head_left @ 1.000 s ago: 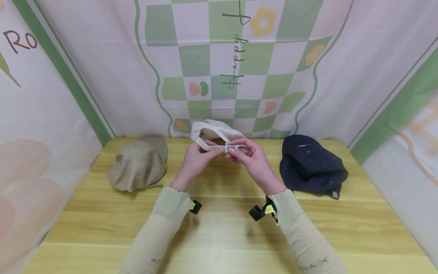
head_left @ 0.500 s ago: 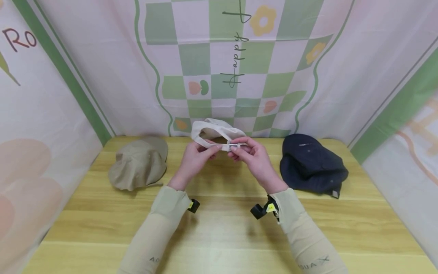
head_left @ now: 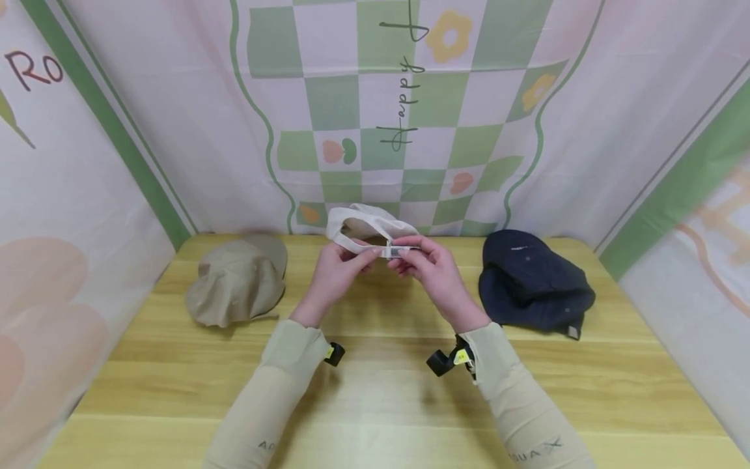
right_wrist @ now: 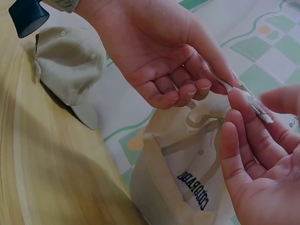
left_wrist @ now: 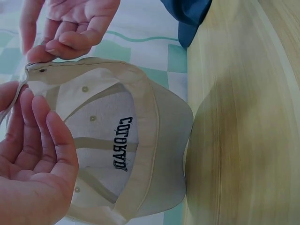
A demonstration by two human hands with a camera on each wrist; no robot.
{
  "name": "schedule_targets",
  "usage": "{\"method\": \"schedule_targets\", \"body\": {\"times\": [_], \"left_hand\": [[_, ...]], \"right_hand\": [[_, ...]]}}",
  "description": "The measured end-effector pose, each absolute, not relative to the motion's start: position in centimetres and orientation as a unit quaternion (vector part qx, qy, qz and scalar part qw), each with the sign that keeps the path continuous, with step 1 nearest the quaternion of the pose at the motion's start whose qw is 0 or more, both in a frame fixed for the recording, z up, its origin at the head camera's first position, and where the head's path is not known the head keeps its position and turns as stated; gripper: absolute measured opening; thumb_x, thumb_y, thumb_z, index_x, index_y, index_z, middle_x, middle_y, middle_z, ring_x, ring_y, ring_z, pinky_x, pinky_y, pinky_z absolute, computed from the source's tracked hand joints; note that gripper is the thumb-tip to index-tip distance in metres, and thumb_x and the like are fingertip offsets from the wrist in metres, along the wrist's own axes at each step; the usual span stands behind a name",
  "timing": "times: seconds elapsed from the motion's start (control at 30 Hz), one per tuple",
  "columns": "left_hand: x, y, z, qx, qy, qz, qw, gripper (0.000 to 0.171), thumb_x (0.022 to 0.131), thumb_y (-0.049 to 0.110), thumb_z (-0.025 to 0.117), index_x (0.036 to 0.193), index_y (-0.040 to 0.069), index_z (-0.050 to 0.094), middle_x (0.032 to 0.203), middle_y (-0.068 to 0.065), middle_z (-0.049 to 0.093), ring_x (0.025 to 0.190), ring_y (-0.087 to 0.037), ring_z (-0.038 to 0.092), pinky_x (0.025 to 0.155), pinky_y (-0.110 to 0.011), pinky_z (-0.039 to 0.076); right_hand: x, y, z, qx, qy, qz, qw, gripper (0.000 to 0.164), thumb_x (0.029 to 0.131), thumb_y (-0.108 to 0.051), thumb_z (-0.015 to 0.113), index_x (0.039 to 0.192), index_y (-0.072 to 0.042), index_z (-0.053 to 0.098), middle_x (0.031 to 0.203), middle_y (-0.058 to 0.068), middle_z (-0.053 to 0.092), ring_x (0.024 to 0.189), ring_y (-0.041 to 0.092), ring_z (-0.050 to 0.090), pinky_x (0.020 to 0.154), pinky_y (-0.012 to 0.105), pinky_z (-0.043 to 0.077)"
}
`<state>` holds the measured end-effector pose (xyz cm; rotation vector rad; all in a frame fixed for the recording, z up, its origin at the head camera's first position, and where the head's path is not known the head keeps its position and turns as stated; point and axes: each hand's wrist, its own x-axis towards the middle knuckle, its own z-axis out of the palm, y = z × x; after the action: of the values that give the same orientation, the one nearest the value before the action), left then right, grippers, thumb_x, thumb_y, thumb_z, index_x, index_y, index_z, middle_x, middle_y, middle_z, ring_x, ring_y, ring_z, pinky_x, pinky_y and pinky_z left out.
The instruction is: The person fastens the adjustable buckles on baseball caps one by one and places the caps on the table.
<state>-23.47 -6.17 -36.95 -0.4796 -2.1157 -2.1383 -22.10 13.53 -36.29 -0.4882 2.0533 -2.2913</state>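
A cream baseball cap [head_left: 375, 221] hangs in both hands near the back of the table, its back strap turned towards me. My left hand [head_left: 331, 277] pinches the strap between thumb and fingers. Beside it, my right hand [head_left: 436, 277] pinches the strap at the metal buckle [head_left: 395, 251]. In the left wrist view the cap's brim [left_wrist: 173, 150] points down at the table, and dark lettering [left_wrist: 123, 143] shows inside the crown. The right wrist view has the buckle [right_wrist: 255, 107] between the fingertips of both hands; fingers partly hide the strap.
On the wooden table [head_left: 375, 404], a khaki cap [head_left: 237, 283] lies at left and a navy cap [head_left: 536, 286] at right. A patterned cloth [head_left: 383, 104] hangs behind the table. Each wrist carries a small black camera [head_left: 442, 363].
Around the buckle the fingers have shifted slightly: the left thumb is a little farther from it, and the buckle shows flatter along the strap. The other caps have not moved.
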Motion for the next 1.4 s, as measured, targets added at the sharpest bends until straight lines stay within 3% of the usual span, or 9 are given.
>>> {"method": "schedule_targets", "body": {"times": [0.13,0.23,0.47,0.63,0.7,0.93,1.17,1.4], "left_hand": [[-23.5,-6.2,-36.9,-0.158,-0.692,-0.703,0.050,0.015,0.096,0.009,0.072,0.098,-0.006,0.071,0.080,-0.007,0.068,0.073,-0.020,0.062,0.074,-0.031,0.057],[-23.5,-6.2,-36.9,-0.158,-0.689,-0.706,0.047,0.016,0.096,0.009,0.073,0.099,-0.006,0.071,0.080,-0.006,0.068,0.074,-0.019,0.062,0.075,-0.032,0.057],[-23.5,-6.3,-36.8,-0.156,-0.685,-0.710,0.045,0.015,0.096,0.009,0.072,0.099,-0.006,0.071,0.082,-0.006,0.069,0.079,-0.027,0.063,0.075,-0.033,0.057],[-23.4,-6.3,-36.8,-0.160,-0.680,-0.714,0.047,0.012,0.096,0.008,0.072,0.098,-0.004,0.071,0.086,-0.011,0.069,0.086,-0.042,0.063,0.075,-0.033,0.058],[-23.4,-6.3,-36.7,-0.160,-0.679,-0.715,0.051,0.012,0.096,0.008,0.073,0.097,-0.004,0.071,0.084,-0.012,0.068,0.084,-0.041,0.063,0.074,-0.032,0.057],[-23.6,-6.5,-36.4,-0.137,-0.665,-0.731,0.068,0.013,0.096,0.005,0.071,0.103,-0.006,0.071,0.089,-0.007,0.070,0.070,-0.018,0.064,0.076,-0.039,0.058],[-23.8,-7.1,-35.4,-0.101,-0.611,-0.783,0.046,0.007,0.100,0.006,0.066,0.097,0.000,0.069,0.084,-0.002,0.068,0.067,-0.013,0.063,0.071,-0.027,0.056],[-24.0,-7.5,-34.9,-0.069,-0.566,-0.822,0.002,0.024,0.110,0.022,0.051,0.097,0.004,0.062,0.074,-0.002,0.065,0.063,-0.012,0.061,0.067,-0.025,0.055]], "right_hand": [[-22.0,13.6,-36.2,-0.148,0.646,-0.748,0.023,0.023,0.106,-0.006,0.045,0.120,0.007,0.059,0.094,0.012,0.071,0.086,0.021,0.066,0.075,0.030,0.054],[-22.0,13.6,-36.3,-0.149,0.648,-0.747,0.025,0.021,0.105,-0.004,0.046,0.118,0.006,0.058,0.094,0.011,0.071,0.087,0.021,0.067,0.076,0.031,0.054],[-22.2,13.8,-36.5,-0.154,0.654,-0.740,0.030,0.015,0.105,-0.006,0.054,0.115,0.004,0.058,0.093,0.008,0.073,0.089,0.023,0.067,0.078,0.031,0.055],[-22.4,13.8,-36.5,-0.145,0.674,-0.724,0.022,0.014,0.104,-0.004,0.057,0.113,0.007,0.059,0.091,0.007,0.073,0.084,0.015,0.069,0.076,0.029,0.055],[-22.4,13.8,-36.5,-0.136,0.689,-0.712,0.012,0.014,0.104,-0.005,0.058,0.111,0.008,0.061,0.092,0.008,0.073,0.084,0.016,0.068,0.075,0.029,0.055],[-22.5,13.7,-36.4,-0.121,0.716,-0.687,-0.025,0.017,0.101,-0.007,0.064,0.105,0.009,0.066,0.094,0.013,0.072,0.086,0.022,0.066,0.074,0.027,0.054],[-22.5,13.7,-36.2,-0.112,0.702,-0.702,-0.034,0.010,0.101,-0.003,0.063,0.099,0.007,0.063,0.094,0.017,0.069,0.084,0.020,0.065,0.077,0.031,0.056],[-22.4,13.8,-36.2,-0.115,0.692,-0.712,-0.044,0.008,0.100,-0.002,0.064,0.096,0.005,0.061,0.094,0.021,0.065,0.082,0.019,0.064,0.077,0.031,0.056]]}}
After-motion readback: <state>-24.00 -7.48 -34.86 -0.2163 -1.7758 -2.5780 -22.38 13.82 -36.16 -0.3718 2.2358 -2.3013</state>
